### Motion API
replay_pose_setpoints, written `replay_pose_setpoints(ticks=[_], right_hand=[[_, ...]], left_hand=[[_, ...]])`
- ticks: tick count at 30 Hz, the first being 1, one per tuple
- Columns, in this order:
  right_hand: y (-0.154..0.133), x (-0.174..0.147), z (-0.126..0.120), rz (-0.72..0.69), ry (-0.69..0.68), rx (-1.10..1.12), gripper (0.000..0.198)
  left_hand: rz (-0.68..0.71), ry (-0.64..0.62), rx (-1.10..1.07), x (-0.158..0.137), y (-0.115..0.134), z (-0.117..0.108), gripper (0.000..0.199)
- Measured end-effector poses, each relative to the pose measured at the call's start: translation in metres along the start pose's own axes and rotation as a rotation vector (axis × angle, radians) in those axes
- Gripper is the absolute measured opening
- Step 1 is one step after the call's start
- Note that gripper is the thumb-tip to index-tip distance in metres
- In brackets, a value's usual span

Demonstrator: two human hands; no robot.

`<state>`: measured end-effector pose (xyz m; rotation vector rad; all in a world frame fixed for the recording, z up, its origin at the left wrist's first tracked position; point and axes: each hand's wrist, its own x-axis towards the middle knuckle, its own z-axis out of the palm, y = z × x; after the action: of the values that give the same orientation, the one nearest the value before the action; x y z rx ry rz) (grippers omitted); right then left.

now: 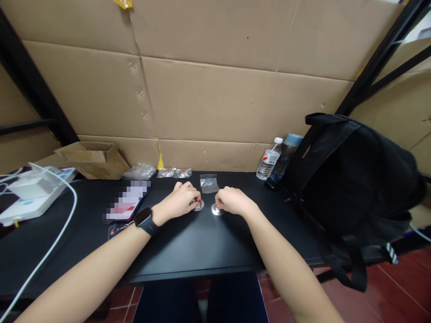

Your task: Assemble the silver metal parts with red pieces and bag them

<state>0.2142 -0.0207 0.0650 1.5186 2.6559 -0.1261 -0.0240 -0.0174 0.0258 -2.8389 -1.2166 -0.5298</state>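
My left hand, with a dark watch on its wrist, is closed at a small round silver piece that has a red part on top. The fingertips pinch at its top and hide some of it. Close by, my right hand is closed on a second silver disc-shaped piece, whose middle is covered by the fingers. Both pieces are on or just above the black table, slightly apart. Behind them lies a clear plastic bag.
Small packets with red bits lie at the back, beside crumpled plastic and a cardboard box. A phone and white power strip are left. To the right stand a water bottle and black backpack.
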Motion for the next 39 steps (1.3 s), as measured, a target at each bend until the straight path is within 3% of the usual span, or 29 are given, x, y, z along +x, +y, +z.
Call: replay_pose_setpoints(ticks=[7, 12, 16, 21, 25, 29, 33, 39], right_hand=[[0.000, -0.001, 0.002, -0.048, -0.031, -0.024, 0.018], [0.000, 0.002, 0.008, -0.126, 0.051, -0.048, 0.015], [0.001, 0.004, 0.009, -0.143, 0.201, 0.026, 0.016], [0.007, 0.008, 0.003, -0.071, 0.541, 0.279, 0.014], [0.007, 0.013, 0.003, -0.117, 0.639, 0.454, 0.013], [-0.003, 0.016, 0.009, -0.214, 0.643, 0.629, 0.014], [-0.011, 0.021, 0.018, -0.249, 0.527, 0.990, 0.017], [-0.014, 0.028, 0.026, -0.191, 0.404, 1.455, 0.031]], left_hand=[[0.041, -0.004, 0.060, 0.001, 0.000, 0.001, 0.021], [0.016, 0.137, 0.069, 0.003, -0.001, -0.004, 0.018], [-0.100, 0.227, -0.011, 0.005, -0.005, -0.009, 0.017], [-0.209, 0.298, -0.139, 0.007, -0.004, -0.015, 0.020], [-0.261, 0.379, -0.290, 0.008, -0.002, -0.014, 0.020], [-0.256, 0.454, -0.453, 0.010, -0.001, -0.005, 0.021], [-0.247, 0.488, -0.586, 0.012, 0.000, 0.002, 0.023], [-0.276, 0.497, -0.533, 0.011, -0.001, 0.004, 0.023]])
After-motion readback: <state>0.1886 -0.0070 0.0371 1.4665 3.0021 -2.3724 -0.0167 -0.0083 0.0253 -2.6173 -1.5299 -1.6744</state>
